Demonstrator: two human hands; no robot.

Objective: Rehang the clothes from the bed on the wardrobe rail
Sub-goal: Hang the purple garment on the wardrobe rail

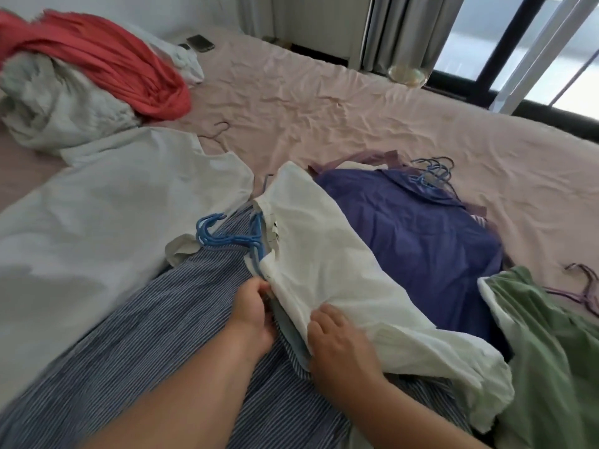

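Note:
A white garment lies across the middle of the bed on a bunch of blue hangers. My left hand pinches its lower left edge beside the hangers. My right hand grips the same garment's near edge, fingers curled into the cloth. Under both lies a blue-and-white striped garment. A purple shirt with blue hangers lies to the right, and a green garment at the far right. Another white garment is spread to the left. The wardrobe rail is out of view.
A red garment tops a pale heap at the back left. Two phones lie near the headboard wall. A purple hanger sits at the right edge. Curtains and a window stand behind the bed.

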